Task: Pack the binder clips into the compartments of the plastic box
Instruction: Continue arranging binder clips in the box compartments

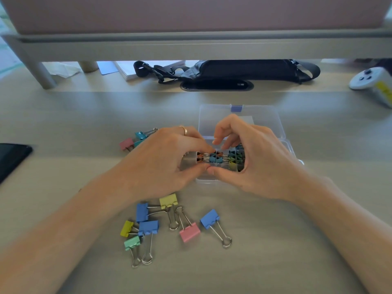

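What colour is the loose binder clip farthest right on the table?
That metal binder clip is blue; head view.

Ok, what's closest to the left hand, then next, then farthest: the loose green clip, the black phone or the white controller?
1. The loose green clip, on the table below the left hand.
2. The black phone, at the left edge.
3. The white controller, far right.
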The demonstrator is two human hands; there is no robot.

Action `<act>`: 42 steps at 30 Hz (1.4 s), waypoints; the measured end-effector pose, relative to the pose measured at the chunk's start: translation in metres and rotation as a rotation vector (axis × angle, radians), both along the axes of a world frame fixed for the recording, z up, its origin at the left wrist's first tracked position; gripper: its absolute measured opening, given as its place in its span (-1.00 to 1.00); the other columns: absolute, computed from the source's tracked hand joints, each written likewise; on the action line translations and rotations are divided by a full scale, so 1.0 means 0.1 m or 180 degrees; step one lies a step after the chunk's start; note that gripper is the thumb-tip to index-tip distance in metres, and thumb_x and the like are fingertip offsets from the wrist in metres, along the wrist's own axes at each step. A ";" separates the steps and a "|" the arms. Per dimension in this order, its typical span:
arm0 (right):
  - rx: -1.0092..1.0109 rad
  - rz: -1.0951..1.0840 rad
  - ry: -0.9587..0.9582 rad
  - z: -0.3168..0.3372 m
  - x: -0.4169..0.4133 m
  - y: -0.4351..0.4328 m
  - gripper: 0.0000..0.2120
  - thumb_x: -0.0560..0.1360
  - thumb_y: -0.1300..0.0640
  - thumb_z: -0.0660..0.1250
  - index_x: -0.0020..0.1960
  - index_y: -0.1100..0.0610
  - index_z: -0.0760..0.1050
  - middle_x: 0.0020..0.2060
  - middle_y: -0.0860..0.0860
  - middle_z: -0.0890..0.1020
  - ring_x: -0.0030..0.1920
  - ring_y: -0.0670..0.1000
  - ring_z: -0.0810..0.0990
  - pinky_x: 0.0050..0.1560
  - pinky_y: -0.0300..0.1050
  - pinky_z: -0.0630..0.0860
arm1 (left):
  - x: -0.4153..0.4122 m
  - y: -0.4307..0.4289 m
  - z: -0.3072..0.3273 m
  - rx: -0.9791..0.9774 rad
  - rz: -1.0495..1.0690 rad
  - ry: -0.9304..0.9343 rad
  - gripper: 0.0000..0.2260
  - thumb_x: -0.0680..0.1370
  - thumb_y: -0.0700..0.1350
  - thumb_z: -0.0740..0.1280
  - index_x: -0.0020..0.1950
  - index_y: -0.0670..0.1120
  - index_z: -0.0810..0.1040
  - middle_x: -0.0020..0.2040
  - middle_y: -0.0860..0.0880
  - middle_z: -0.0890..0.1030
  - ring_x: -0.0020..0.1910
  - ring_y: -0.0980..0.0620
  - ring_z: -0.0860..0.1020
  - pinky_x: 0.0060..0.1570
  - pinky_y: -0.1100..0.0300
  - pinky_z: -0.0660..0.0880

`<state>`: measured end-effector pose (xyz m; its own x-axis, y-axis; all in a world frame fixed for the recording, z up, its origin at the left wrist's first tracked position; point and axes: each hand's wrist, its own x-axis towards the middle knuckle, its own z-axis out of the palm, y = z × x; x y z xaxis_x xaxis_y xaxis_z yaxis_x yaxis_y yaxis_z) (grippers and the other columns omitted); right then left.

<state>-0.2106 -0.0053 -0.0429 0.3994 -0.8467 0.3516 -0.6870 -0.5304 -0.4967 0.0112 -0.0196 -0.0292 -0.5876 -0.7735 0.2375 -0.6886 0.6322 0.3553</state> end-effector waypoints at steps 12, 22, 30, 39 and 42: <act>0.0044 0.0025 -0.0047 -0.06 -0.02 -0.04 -0.61 0.44 0.02 0.56 0.16 -0.05 0.46 -0.04 -0.20 0.63 0.02 -0.15 0.62 0.03 -0.18 0.57 | 0.08 0.03 0.00 -0.0560 -0.0472 -0.0573 -0.68 0.66 0.05 0.20 0.25 0.00 0.68 0.20 0.05 0.60 0.14 0.02 0.56 0.13 0.02 0.55; 0.0078 0.0047 -0.0071 -0.06 -0.03 -0.05 -0.61 0.44 0.05 0.57 0.18 -0.03 0.48 -0.04 -0.19 0.65 0.03 -0.17 0.63 0.06 -0.23 0.55 | 0.15 0.06 0.01 -0.0636 -0.0588 -0.0996 -0.62 0.71 0.05 0.09 0.47 0.05 0.50 0.42 0.12 0.49 0.42 0.05 0.42 0.31 -0.02 0.44; -0.0019 -0.0032 0.0388 0.01 -0.04 -0.03 -0.68 0.48 -0.08 0.51 0.13 -0.10 0.44 -0.04 -0.26 0.57 0.03 -0.17 0.58 -0.05 -0.30 0.49 | 0.13 0.11 -0.03 -0.0005 -0.0418 -0.0504 -0.61 0.72 0.07 0.03 0.49 0.11 0.47 0.45 0.20 0.39 0.48 0.22 0.25 0.49 0.13 0.23; -0.0042 -0.0205 0.0181 0.12 -0.17 -0.01 -0.50 0.44 -0.28 0.42 0.30 -0.14 0.43 0.09 -0.40 0.45 0.14 -0.36 0.45 0.16 -0.49 0.36 | 0.44 -0.16 0.19 0.0735 0.0475 0.0891 -0.70 0.69 -0.11 0.23 0.33 0.20 0.57 0.24 0.28 0.56 0.23 0.31 0.51 0.15 0.36 0.42; -0.0107 -0.0393 0.0123 0.18 -0.40 0.06 -0.53 0.43 -0.27 0.40 0.29 -0.20 0.43 0.14 -0.45 0.45 0.17 -0.49 0.39 0.12 -0.67 0.21 | 0.86 -0.33 0.34 0.0679 0.1039 0.0797 -0.80 0.62 -0.16 0.37 0.09 0.15 0.68 -0.03 0.13 0.70 -0.02 0.12 0.66 0.16 0.02 0.58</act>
<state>-0.2510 0.0008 -0.0248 0.3065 -0.8783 0.3669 -0.7664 -0.4563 -0.4522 0.0970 -0.0523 0.0050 -0.2500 -0.9555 0.1566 -0.7159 0.2913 0.6345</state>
